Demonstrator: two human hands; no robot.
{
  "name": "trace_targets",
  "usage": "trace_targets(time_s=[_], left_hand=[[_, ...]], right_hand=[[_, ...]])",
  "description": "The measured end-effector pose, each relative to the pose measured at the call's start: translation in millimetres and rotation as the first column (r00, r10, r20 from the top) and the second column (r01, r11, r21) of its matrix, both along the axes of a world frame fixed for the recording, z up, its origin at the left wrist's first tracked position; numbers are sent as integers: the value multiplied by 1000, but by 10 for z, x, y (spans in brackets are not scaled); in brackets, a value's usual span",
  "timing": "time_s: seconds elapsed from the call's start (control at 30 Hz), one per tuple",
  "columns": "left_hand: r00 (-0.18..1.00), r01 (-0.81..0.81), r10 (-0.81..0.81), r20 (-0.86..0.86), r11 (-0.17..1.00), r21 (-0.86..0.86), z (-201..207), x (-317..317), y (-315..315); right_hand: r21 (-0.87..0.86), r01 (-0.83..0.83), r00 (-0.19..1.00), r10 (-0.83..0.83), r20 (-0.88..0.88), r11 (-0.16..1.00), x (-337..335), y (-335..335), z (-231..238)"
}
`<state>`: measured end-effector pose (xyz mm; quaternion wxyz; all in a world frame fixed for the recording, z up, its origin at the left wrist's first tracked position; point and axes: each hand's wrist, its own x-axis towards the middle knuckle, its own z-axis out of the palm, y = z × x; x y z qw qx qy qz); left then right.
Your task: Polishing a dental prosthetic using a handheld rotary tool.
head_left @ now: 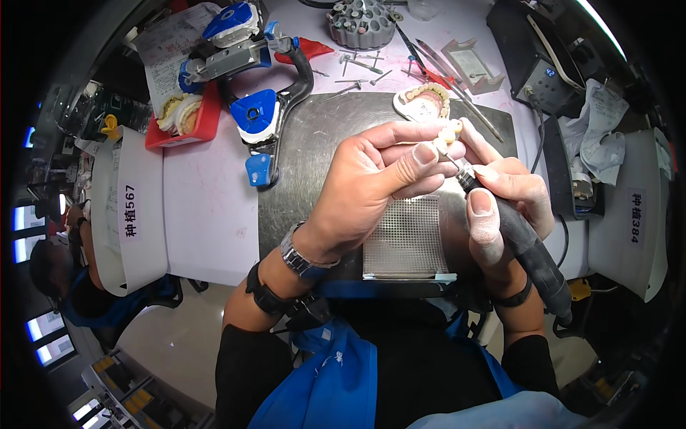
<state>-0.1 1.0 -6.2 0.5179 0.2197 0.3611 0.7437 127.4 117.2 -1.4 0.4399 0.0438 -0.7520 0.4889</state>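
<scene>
Between the thumb and fingers of my left hand is a small tooth-coloured dental bridge. My right hand is wrapped round a black rotary handpiece, its thin tip up against or very near the underside of the bridge; contact is hard to make out. White dust coats the right fingers. Just beyond the hands a plaster dental model with a row of teeth lies on the grey metal board. Below the hands sits a perforated metal grille.
A blue-and-white articulator stands at the left beside a red tray of dental casts. Behind are a grey bur holder, loose burs and a clear block. A black control unit stands right. White partitions flank the bench; a person sits left.
</scene>
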Motion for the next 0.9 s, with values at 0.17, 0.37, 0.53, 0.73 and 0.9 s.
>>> trace_targets(time_s=[0.17,0.37,0.53,0.73,0.9], left_hand=[[1000,2,-2,11,1000,0,4,-1,-8],[1000,16,-16,10,1000,12,-7,2,6],[1000,23,-23,15,1000,6,14,7,13],[999,32,-32,17,999,15,14,4,9],[999,31,-31,32,1000,0,27,7,14]], right_hand=[[5,8,1000,-8,-12,1000,-8,-8,-16],[32,33,999,-32,-14,999,-8,-7,-1],[19,37,999,-37,-3,999,5,2,1],[26,29,1000,-28,-12,999,4,-3,-6],[7,80,996,-80,-50,997,-30,-14,-8]])
